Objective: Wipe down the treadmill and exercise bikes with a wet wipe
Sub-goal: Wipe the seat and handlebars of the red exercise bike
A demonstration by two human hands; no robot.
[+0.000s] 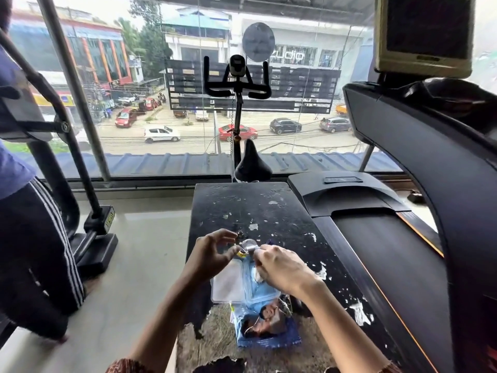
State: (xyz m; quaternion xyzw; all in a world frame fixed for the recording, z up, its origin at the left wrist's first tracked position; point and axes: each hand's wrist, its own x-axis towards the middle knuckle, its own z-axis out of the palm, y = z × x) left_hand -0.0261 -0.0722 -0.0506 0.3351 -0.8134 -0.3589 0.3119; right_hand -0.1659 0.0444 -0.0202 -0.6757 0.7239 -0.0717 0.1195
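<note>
Fingers [223,235] of the left hand [212,253] are curled in the head view. Thumb and forefinger pinch the yellow-tipped edge of a clear seal flap [248,246]. The right hand [281,265] is bent over too, its fingertips closed on the other side of the same flap, so the flap stands lifted between the two hands. A scrap of white wipe [259,277] shows just under the right hand at the opening. Whether the thumb holds it is hidden by the knuckles.

The wet wipe pack [269,336], blue with a printed picture, lies flat on a black bench [242,208] whose coating is chipped and peeling. Its translucent lid [228,284] is folded open toward the left hand. Both forearms reach in from the bottom edge above the near end of the bench.

Just right of the bench runs the treadmill [376,238], its dark belt and front hood alongside, with its console arm arching overhead. Beyond the far end of the bench stands an exercise bike [236,84], saddle toward the camera and handlebars against the window [161,103]. At the left edge, a person in striped trousers [45,238] stands beside another machine.
</note>
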